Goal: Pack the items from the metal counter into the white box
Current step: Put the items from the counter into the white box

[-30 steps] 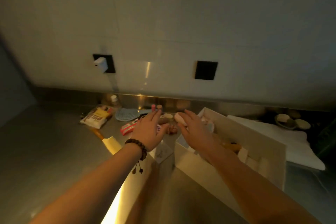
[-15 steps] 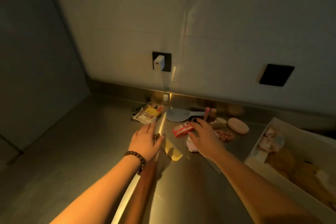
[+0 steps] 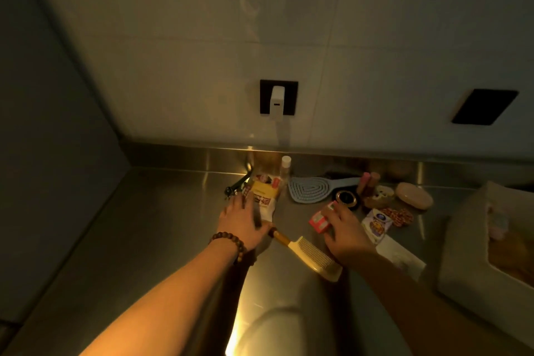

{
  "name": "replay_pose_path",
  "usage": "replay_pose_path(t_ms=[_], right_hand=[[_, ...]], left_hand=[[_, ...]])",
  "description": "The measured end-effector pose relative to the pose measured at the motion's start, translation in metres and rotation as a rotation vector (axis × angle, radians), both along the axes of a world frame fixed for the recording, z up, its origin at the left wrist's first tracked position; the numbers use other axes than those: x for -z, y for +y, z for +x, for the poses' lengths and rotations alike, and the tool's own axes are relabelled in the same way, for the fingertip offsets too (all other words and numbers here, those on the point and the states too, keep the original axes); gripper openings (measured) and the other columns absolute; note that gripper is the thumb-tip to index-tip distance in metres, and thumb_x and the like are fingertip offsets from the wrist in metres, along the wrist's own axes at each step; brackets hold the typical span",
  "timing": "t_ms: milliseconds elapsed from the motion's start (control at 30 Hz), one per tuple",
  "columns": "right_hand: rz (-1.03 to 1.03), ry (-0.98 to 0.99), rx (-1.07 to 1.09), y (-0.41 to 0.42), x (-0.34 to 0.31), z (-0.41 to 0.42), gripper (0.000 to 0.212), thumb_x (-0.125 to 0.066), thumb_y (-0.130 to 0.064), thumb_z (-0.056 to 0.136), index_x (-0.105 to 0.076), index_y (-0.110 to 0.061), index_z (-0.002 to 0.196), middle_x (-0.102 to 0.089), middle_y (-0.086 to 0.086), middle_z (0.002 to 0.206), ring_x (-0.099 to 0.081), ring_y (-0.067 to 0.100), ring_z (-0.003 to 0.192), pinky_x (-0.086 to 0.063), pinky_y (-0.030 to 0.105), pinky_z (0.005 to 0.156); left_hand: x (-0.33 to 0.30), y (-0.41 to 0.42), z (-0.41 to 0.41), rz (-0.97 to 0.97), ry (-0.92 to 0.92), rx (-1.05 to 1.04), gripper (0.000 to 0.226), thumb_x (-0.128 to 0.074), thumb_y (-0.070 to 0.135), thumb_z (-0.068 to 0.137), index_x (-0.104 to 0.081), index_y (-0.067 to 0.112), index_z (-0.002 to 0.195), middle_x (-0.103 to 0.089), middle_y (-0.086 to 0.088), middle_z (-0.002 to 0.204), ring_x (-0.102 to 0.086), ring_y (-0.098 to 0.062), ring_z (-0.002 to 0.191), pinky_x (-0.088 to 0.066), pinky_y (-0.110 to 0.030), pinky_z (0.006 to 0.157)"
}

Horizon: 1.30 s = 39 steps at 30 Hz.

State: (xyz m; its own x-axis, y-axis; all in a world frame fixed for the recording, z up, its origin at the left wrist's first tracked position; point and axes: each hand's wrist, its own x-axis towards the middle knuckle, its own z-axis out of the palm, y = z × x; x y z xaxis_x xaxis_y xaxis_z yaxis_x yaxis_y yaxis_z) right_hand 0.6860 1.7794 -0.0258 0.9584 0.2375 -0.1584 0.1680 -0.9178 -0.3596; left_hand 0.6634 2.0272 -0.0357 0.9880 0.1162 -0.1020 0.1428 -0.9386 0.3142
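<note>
My left hand (image 3: 242, 222), a bead bracelet on its wrist, lies flat with fingers spread on the near left edge of a yellow and white packet (image 3: 264, 196). Fingers and thumb of my right hand (image 3: 345, 230) close around a small red box (image 3: 319, 218) on the metal counter (image 3: 161, 225). Between the hands lies a cream comb (image 3: 310, 254). The white box (image 3: 468, 243) stands open at the right edge, with items inside. A blue hairbrush (image 3: 309, 189), a pink oval case (image 3: 413, 195), a round black compact (image 3: 345, 196) and a purple and white sachet (image 3: 375, 224) lie beyond.
A small bottle (image 3: 286, 166) and two lipstick tubes (image 3: 366, 182) stand near the back wall. Dark keys (image 3: 234, 186) lie left of the packet. A patterned scrunchie (image 3: 400, 215) and a white paper wrapper (image 3: 401, 254) sit by the box. A charger (image 3: 277, 102) is plugged in above.
The view swung left, so the white box now sits at the right edge. My left hand reached forward onto the packet, and my right hand moved onto the red box.
</note>
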Motion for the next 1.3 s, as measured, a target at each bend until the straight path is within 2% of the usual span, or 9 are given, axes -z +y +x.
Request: replay_pose_path(t_ms=[133,267,433,567,800,933,1133,1200,1300], right_hand=[[-0.152,-0.019,-0.089,0.0,0.005,0.028,0.075,-0.058,-0.025,0.086,-0.019,-0.022,0.15,-0.006,0.006,0.159,-0.003,0.028,0.145,-0.012,0.046,0.118],[-0.285,-0.14,-0.212,0.002,0.021,0.05,0.068,-0.051,-0.016,0.09,-0.019,-0.024,0.15,-0.012,0.007,0.159,-0.008,0.028,0.145,-0.016,0.048,0.117],[-0.272,-0.135,-0.31,0.004,0.033,0.063,0.053,-0.056,-0.02,0.087,-0.042,-0.025,0.138,-0.023,0.006,0.155,-0.017,0.026,0.143,-0.015,0.045,0.115],[-0.23,-0.121,-0.306,-0.005,0.039,0.057,0.055,-0.052,-0.018,0.085,-0.041,-0.024,0.139,-0.021,0.003,0.155,-0.016,0.026,0.141,-0.011,0.043,0.115],[-0.214,-0.163,-0.29,-0.009,0.037,0.041,0.048,-0.052,-0.024,0.083,-0.046,-0.021,0.131,-0.042,0.006,0.135,-0.034,0.027,0.125,-0.028,0.037,0.101],[-0.214,-0.228,-0.334,-0.014,0.04,0.026,0.041,-0.054,-0.032,0.081,-0.054,-0.016,0.119,-0.053,0.008,0.117,-0.045,0.025,0.105,-0.036,0.035,0.088],[-0.08,-0.237,-0.333,-0.019,0.032,0.002,0.044,-0.051,-0.035,0.075,-0.058,-0.011,0.112,-0.055,0.008,0.108,-0.05,0.025,0.096,-0.039,0.033,0.077],[0.054,-0.22,-0.265,-0.022,0.026,-0.002,0.041,-0.047,-0.036,0.073,-0.057,-0.011,0.103,-0.053,0.007,0.101,-0.05,0.024,0.092,-0.039,0.032,0.073],[0.236,-0.231,-0.135,-0.036,0.013,0.002,0.03,-0.058,-0.027,0.079,-0.056,-0.012,0.105,-0.05,0.004,0.101,-0.049,0.019,0.091,-0.039,0.028,0.073]], left_hand=[[0.012,-0.006,0.029,0.094,0.07,0.031,0.102,-0.041,0.079,0.07,-0.005,0.024,0.147,-0.007,-0.011,0.156,-0.008,-0.035,0.141,-0.012,-0.051,0.114],[0.019,-0.019,0.052,0.102,0.109,-0.017,0.104,-0.041,0.079,0.072,0.001,0.023,0.149,0.003,-0.011,0.157,-0.003,-0.043,0.14,-0.014,-0.054,0.112],[0.023,-0.026,0.059,0.137,0.116,-0.063,0.095,-0.052,0.06,0.082,0.003,0.021,0.149,0.006,-0.013,0.157,0.003,-0.048,0.139,-0.015,-0.057,0.112],[0.027,-0.026,0.052,0.121,0.058,-0.065,0.086,-0.053,0.049,0.085,-0.002,0.02,0.149,0.003,-0.012,0.157,0.0,-0.043,0.14,-0.014,-0.056,0.113],[0.037,-0.024,0.027,0.094,0.004,-0.029,0.087,-0.055,0.054,0.08,-0.008,0.024,0.148,-0.005,-0.008,0.156,-0.014,-0.033,0.14,-0.016,-0.049,0.112],[0.043,-0.027,0.007,0.073,-0.003,0.022,0.084,-0.054,0.057,0.078,-0.014,0.027,0.146,-0.009,-0.007,0.155,-0.017,-0.032,0.138,-0.017,-0.048,0.111],[0.046,-0.036,-0.016,0.036,0.005,0.136,0.086,-0.052,0.062,0.073,-0.014,0.033,0.144,-0.008,0.001,0.155,-0.019,-0.027,0.136,-0.018,-0.044,0.11],[0.044,-0.04,-0.02,0.029,0.004,0.184,0.088,-0.051,0.063,0.071,-0.014,0.034,0.144,-0.01,0.002,0.155,-0.021,-0.026,0.135,-0.018,-0.044,0.11],[0.039,-0.048,-0.022,0.003,0.013,0.228,0.09,-0.052,0.061,0.068,-0.01,0.037,0.144,-0.009,0.001,0.155,-0.021,-0.028,0.135,-0.018,-0.045,0.11]])
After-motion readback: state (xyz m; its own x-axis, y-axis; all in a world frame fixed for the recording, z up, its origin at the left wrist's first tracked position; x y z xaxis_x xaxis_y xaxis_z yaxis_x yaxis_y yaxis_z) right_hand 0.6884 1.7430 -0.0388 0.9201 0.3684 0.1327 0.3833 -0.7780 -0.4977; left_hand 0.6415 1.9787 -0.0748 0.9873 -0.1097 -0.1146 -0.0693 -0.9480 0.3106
